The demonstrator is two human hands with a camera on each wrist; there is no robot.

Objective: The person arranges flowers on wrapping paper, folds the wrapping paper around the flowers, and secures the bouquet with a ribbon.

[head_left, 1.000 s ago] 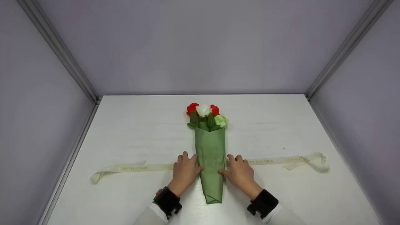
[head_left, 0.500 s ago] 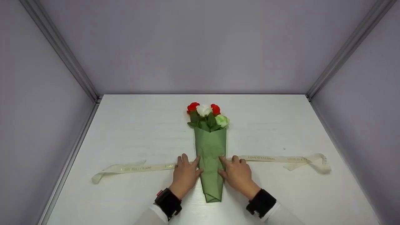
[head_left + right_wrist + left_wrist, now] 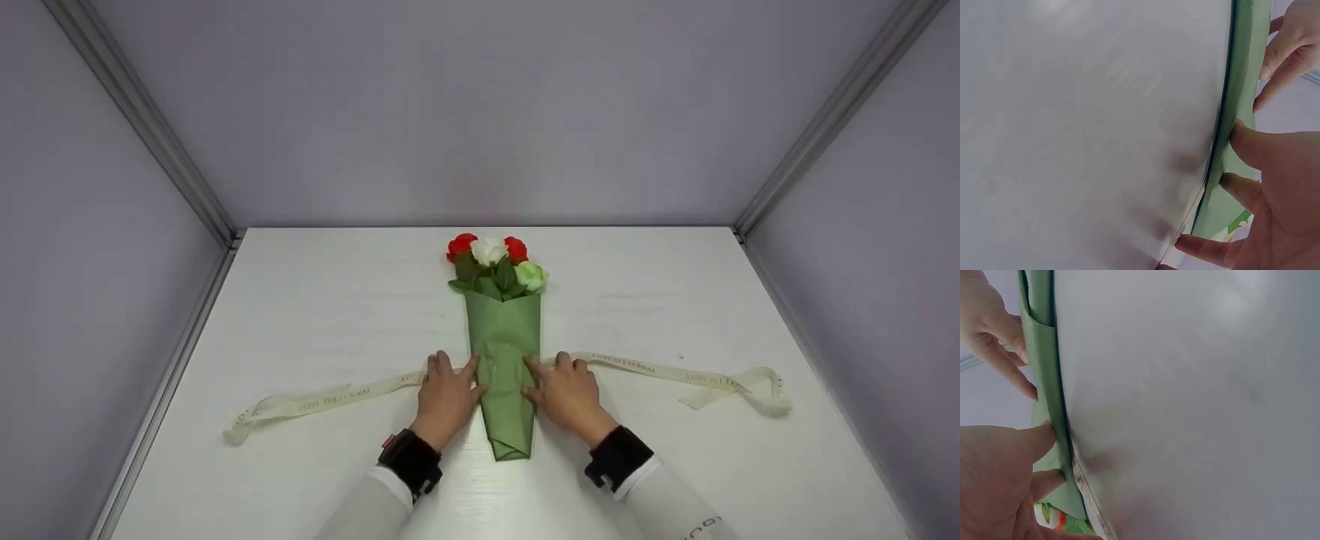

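In the head view a bouquet lies on the white table, its green wrapping paper (image 3: 507, 337) narrowing toward the near end. Red, white and pale green flowers (image 3: 489, 251) stick out at the far end. A cream ribbon with gold lettering (image 3: 337, 397) runs out to both sides; its middle is hidden at the bouquet. My left hand (image 3: 445, 397) touches the paper's left edge with thumb and index finger spread apart. Against the right edge my right hand (image 3: 568, 394) does the same. In both wrist views the fingertips press the wrap's side, and other fingers reach down by the ribbon.
The white tabletop (image 3: 337, 300) is bounded by grey panels (image 3: 480, 112) at the back and sides, with metal corner posts. The right ribbon end (image 3: 765, 390) lies in a loose loop near the table's right side. Black bands (image 3: 621, 457) are worn on both wrists.
The bouquet has slid away from me a little, with both hands moving along at its sides. The ribbon's inner parts moved with it, so both halves now slant. The right index finger came onto the paper.
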